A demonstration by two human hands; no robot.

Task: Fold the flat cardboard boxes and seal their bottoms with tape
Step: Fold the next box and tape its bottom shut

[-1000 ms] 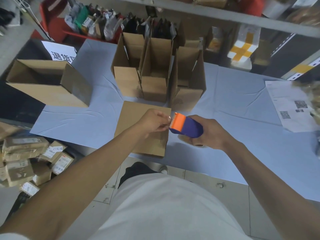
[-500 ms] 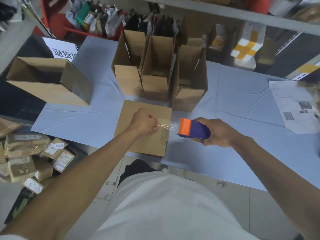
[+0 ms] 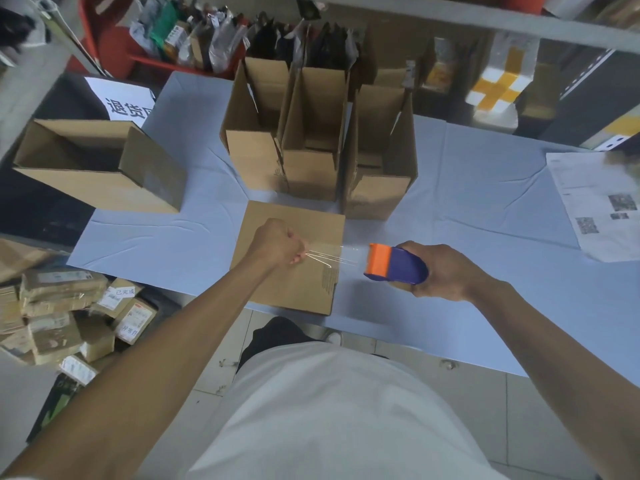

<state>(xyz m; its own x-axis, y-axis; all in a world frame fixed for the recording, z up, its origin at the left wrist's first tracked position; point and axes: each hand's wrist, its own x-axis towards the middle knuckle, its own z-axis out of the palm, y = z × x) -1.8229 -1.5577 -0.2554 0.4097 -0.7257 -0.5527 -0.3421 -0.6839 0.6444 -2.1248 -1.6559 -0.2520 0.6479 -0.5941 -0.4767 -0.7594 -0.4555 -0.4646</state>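
Observation:
A folded cardboard box (image 3: 277, 282) stands bottom-up at the near edge of the blue-covered table (image 3: 485, 209). My left hand (image 3: 277, 244) hovers over the box and pinches the free end of clear tape (image 3: 332, 256). The strip stretches right to an orange-and-purple tape dispenser (image 3: 394, 265), which my right hand (image 3: 440, 271) grips just past the box's right edge. Three open boxes (image 3: 311, 161) stand in a row behind.
A larger open box (image 3: 93, 168) sits at the table's left end. Printed sheets (image 3: 599, 206) lie at the far right. Taped parcels (image 3: 62, 313) are piled on the floor to the left. Shelving with bagged goods (image 3: 214, 32) runs behind the table.
My hands were together at the box's right edge. They have drawn apart: the left moved left with the tape end, the right moved right with the dispenser, stretching a strip of tape.

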